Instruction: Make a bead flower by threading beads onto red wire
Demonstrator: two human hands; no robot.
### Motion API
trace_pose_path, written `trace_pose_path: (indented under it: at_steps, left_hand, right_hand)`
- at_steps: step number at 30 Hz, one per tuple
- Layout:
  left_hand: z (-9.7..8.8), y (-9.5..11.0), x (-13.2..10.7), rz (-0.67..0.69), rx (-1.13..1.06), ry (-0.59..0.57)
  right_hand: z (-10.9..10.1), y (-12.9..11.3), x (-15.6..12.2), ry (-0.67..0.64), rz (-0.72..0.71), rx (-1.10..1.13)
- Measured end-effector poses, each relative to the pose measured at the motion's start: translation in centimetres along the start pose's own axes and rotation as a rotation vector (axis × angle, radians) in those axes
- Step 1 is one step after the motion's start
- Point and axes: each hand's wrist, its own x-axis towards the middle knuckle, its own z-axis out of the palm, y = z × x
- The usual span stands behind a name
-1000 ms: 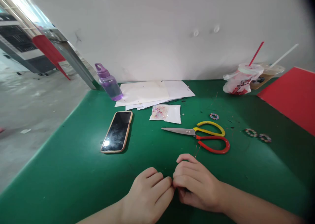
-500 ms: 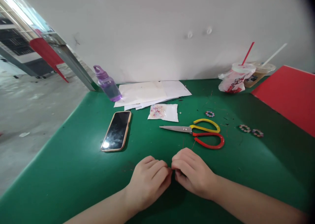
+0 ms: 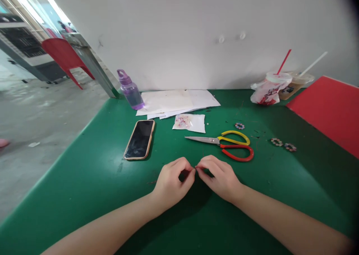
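My left hand (image 3: 174, 180) is closed in a pinch, thumb against forefinger. Facing it, my right hand (image 3: 220, 178) pinches too, and the fingertips of both nearly meet over the table. Whatever lies between them is too small to make out. A thin reddish strand (image 3: 152, 182) shows beside my left hand. Just beyond my right hand lie scissors (image 3: 217, 140) with one yellow and one red handle, blades pointing left. A small clear packet of coloured beads (image 3: 183, 121) rests behind them. One bead ring (image 3: 239, 126) lies past the handles, and two more bead rings (image 3: 276, 142) sit farther right.
On the green table (image 3: 92, 165) a phone (image 3: 139, 140) lies left of my hands. A purple bottle (image 3: 131, 92) stands by the white papers (image 3: 174, 101) at the wall. Two drink cups (image 3: 270, 88) with straws and a red board (image 3: 325, 109) occupy the right side.
Both hands have moved a little away from me. Their curled fingers have shifted into fingertip pinches, with gaps showing inside. The view has tilted slightly; the things on the table lie as before.
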Motion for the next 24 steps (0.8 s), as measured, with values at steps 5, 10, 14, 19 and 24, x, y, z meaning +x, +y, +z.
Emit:
trace_pose_path:
  at_steps: [5, 10, 14, 19, 24]
  left_hand:
    - [-0.9, 0.5, 0.5, -0.203, -0.149, 0.003]
    - [-1.3, 0.3, 1.1, -0.299, -0.294, -0.016]
    - [-1.3, -0.1, 1.6, -0.386, -0.409, -0.015]
    - [-1.4, -0.3, 1.8, -0.463, -0.542, 0.006]
    - [-1.6, 0.2, 1.5, -0.524, -0.668, -0.009]
  right_hand:
    - [0.3, -0.2, 0.3, 0.052, -0.017, 0.013]
    - [0.6, 0.1, 0.6, 0.075, -0.078, 0.052]
    - [0.8, 0.3, 1.0, 0.094, -0.124, 0.073]
    - [0.9, -0.4, 0.9, 0.083, -0.151, 0.059]
    - [0.7, -1.1, 0.5, 0.048, -0.174, 0.046]
